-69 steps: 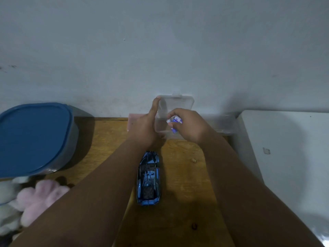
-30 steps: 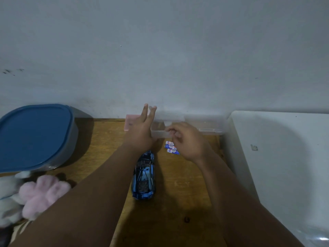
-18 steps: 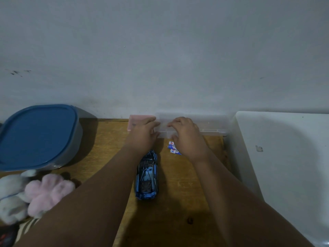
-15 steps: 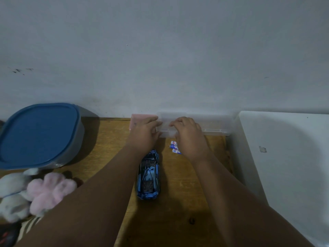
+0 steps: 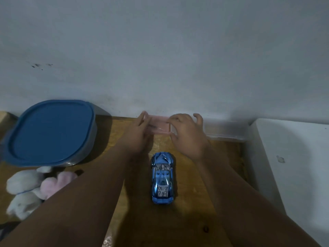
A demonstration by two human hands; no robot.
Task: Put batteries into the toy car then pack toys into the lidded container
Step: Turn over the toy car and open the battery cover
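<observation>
A shiny blue toy car (image 5: 162, 177) stands on the wooden table (image 5: 188, 207), nose toward the wall. Just beyond it, against the wall, my left hand (image 5: 138, 134) and my right hand (image 5: 187, 134) hold a small pink box (image 5: 159, 124) between them, one hand at each end. The batteries are hidden, apparently under my right hand. The big lidded container (image 5: 51, 131), grey with a blue lid on it, sits at the left.
A clear plastic box (image 5: 224, 130) lies along the wall, right of my right hand. Two plush toys, a white one (image 5: 23, 184) and a pink one (image 5: 57, 182), lie at the front left. A white raised surface (image 5: 293, 166) borders the table on the right.
The clear box was shut and left by the wall, and two batteries were laid on the table. Both hands then shifted left onto the pink box; the batteries are now covered.
</observation>
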